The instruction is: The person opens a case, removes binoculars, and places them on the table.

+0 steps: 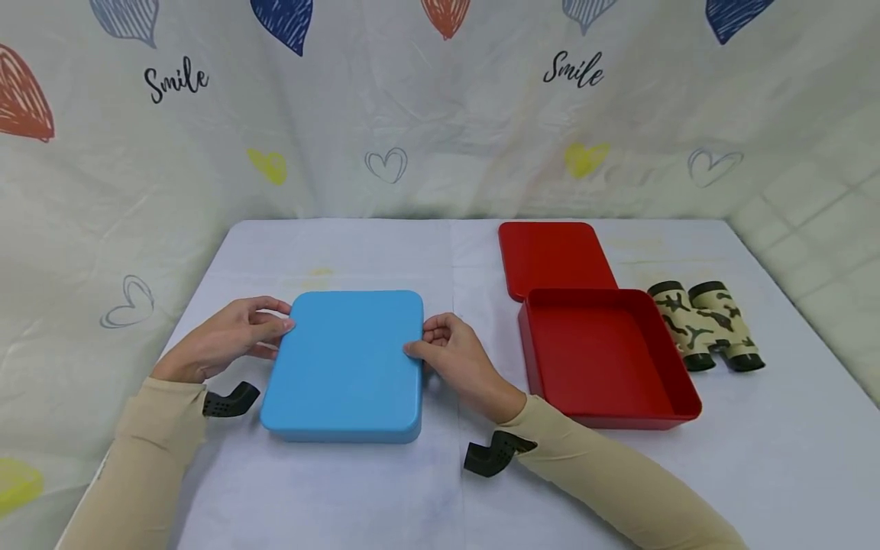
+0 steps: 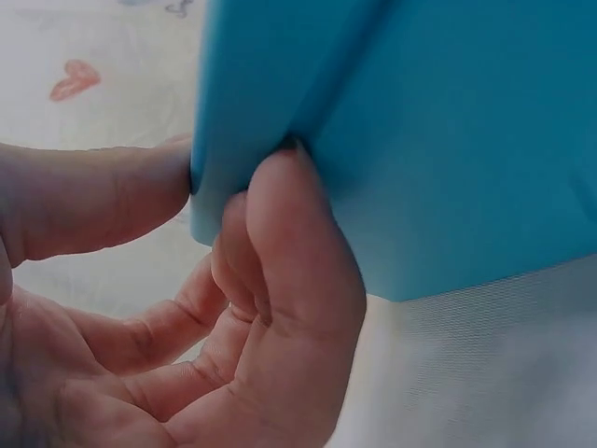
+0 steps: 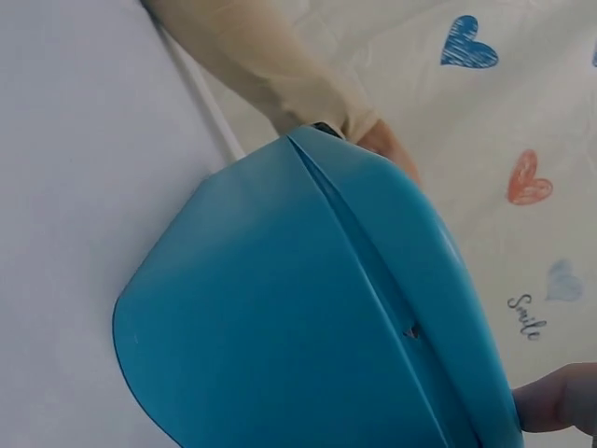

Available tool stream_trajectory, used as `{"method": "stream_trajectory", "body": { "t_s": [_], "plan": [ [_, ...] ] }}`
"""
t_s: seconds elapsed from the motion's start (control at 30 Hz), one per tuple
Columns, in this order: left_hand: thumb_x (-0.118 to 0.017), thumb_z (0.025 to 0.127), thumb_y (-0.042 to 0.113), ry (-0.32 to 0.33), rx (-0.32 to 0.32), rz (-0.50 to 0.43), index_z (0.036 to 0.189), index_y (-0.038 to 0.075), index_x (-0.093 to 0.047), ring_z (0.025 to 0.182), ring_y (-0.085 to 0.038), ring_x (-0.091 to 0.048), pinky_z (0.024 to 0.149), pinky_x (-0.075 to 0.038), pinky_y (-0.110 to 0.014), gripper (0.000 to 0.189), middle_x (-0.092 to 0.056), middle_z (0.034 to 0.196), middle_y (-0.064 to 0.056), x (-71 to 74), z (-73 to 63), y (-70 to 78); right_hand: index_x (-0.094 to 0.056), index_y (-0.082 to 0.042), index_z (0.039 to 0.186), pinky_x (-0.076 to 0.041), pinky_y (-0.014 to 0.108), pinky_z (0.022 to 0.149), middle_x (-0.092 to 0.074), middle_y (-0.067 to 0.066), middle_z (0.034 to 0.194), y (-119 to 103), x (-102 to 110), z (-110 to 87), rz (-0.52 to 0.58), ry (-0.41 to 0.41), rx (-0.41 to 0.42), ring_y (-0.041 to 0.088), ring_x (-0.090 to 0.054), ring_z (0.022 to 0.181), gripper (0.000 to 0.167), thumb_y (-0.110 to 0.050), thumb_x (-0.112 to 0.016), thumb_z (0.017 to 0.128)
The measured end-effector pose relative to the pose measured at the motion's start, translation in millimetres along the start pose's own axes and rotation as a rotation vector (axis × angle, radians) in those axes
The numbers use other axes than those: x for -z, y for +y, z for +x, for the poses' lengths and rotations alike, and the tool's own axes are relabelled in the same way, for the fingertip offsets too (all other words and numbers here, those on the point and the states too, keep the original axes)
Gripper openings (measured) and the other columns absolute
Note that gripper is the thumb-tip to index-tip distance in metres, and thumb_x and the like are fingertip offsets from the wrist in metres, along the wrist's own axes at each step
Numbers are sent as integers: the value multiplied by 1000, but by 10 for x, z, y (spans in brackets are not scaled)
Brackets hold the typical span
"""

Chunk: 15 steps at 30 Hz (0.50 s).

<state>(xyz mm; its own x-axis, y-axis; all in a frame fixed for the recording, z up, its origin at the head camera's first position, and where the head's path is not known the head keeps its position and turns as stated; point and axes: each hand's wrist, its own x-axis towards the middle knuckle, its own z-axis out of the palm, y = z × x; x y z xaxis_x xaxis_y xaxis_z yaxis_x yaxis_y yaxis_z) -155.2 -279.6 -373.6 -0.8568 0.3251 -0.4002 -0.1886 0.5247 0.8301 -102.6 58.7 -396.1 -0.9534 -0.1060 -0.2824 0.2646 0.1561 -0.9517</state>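
A blue lid (image 1: 351,359) covers a rounded blue box (image 3: 242,317) on the white table. At its left edge, my left hand (image 1: 234,336) pinches the lid, thumb against the outer edge and a fingertip tucked beneath the rim in the left wrist view. Opposite, my right hand (image 1: 461,363) grips the lid's right edge with its thumb on top; the fingers on that side are mostly hidden. A narrow gap shows between lid and box in the right wrist view. The inside of the box cannot be seen.
To the right stands an open red box (image 1: 605,351), nothing visible inside. Its matching red lid (image 1: 560,260) lies flat behind it, close to its back edge. Camouflage binoculars (image 1: 706,325) lie right of the red box. A printed cloth (image 1: 440,99) hangs behind the table.
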Motion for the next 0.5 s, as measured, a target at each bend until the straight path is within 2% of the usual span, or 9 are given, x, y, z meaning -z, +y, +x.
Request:
{"method": "stream_trajectory", "body": {
  "t_s": [0.2, 0.4, 0.5],
  "plan": [
    [-64, 103, 37, -4, 26, -2, 143, -2, -42, 93, -19, -65, 84, -63, -34, 60, -64, 103, -3, 32, -39, 5, -54, -5, 123, -61, 30, 76, -60, 12, 110, -12, 19, 9, -58, -27, -4, 20, -64, 86, 43, -21, -78, 90],
    [-66, 101, 40, -38, 44, -19, 142, -5, -43, 95, -21, -66, 85, -63, -35, 65, -64, 106, -5, 29, -32, -6, -55, -5, 121, -64, 33, 72, -60, 14, 110, -39, 45, -15, -70, -28, -21, 20, -68, 71, 42, -20, -79, 90],
    [-68, 100, 37, -53, 48, -15, 143, -5, -42, 97, -21, -67, 86, -63, -34, 65, -66, 108, -7, 36, -48, -17, -55, -4, 121, -64, 34, 71, -60, 14, 109, -49, 46, -23, -77, -35, -18, 19, -69, 68, 42, -19, -80, 90]
  ]
}}
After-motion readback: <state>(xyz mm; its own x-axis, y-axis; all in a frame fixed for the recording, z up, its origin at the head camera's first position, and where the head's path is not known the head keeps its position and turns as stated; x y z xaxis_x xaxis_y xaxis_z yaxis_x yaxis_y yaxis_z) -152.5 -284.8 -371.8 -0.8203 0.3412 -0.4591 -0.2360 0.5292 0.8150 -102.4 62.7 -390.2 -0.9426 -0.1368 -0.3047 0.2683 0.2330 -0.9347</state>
